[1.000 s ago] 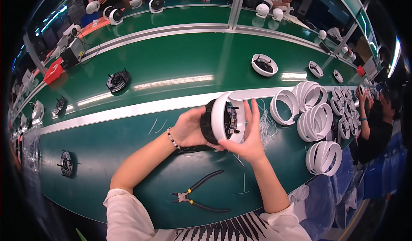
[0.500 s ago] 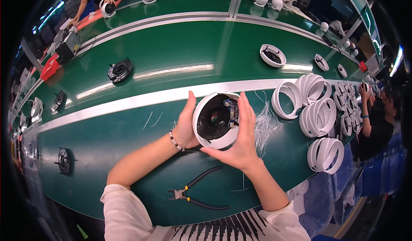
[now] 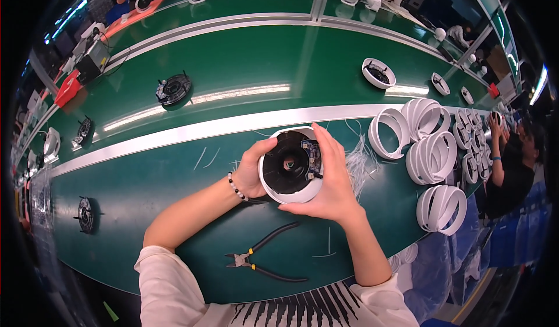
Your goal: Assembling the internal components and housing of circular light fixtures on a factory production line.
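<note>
Between my two hands, above the green bench, is a white round housing (image 3: 298,196) with a black disc-shaped inner part (image 3: 279,173) and a small blue circuit board on its right side. My left hand (image 3: 251,170) grips the housing's left edge, thumb on the upper rim. Along the right edge lie the fingers of my right hand (image 3: 335,181), its thumb near the bottom. A pair of diagonal cutters (image 3: 243,260) with black handles and yellow bands lies spread on the bench nearer me. Thin white strips (image 3: 362,167) are heaped just right of my right hand.
White rings (image 3: 438,158) stand in stacks at the right. Past a pale rail (image 3: 192,134), a green conveyor carries a black disc part (image 3: 174,89) and a white ring with a black insert (image 3: 378,73). Another black part (image 3: 85,214) rests at left. A co-worker (image 3: 518,164) is at far right.
The black disc now sits more level in the white housing, and my left thumb has come down onto the rim. Parts on the conveyor have shifted right.
</note>
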Demonstrator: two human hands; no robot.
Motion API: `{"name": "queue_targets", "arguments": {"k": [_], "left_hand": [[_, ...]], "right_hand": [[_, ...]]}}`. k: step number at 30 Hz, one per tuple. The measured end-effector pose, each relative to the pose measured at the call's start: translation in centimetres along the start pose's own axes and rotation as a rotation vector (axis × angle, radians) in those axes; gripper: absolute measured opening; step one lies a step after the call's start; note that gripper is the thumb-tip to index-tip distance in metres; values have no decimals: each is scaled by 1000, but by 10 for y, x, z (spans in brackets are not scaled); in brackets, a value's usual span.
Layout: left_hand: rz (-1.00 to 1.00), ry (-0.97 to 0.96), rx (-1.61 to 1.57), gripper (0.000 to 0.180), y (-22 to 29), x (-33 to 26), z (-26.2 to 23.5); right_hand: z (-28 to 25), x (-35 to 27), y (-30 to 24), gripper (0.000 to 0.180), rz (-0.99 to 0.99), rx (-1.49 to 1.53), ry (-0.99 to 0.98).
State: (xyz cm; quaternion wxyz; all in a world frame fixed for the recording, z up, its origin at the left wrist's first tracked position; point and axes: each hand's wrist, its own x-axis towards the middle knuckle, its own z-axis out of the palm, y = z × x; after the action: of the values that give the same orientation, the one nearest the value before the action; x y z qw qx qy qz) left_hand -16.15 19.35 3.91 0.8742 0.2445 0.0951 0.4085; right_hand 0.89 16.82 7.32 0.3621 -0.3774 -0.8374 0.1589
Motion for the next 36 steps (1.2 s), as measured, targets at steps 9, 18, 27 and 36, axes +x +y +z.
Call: {"name": "queue_targets", "arguments": {"k": [9,18,27,36], "left_hand": [[97,133,-18,48,-1,6,14],[25,353,7,45,19,17,25],[-224,443,50,49,15,14,12],[-565,200,160,69,6,9,13]], "right_hand": [[16,-8,4,116,71,157,182],[-6,-4,8,54,-202,56,402],[-21,-3,0,37,-299,-51,377],[-33,-8,10,37,60,348,411]]}}
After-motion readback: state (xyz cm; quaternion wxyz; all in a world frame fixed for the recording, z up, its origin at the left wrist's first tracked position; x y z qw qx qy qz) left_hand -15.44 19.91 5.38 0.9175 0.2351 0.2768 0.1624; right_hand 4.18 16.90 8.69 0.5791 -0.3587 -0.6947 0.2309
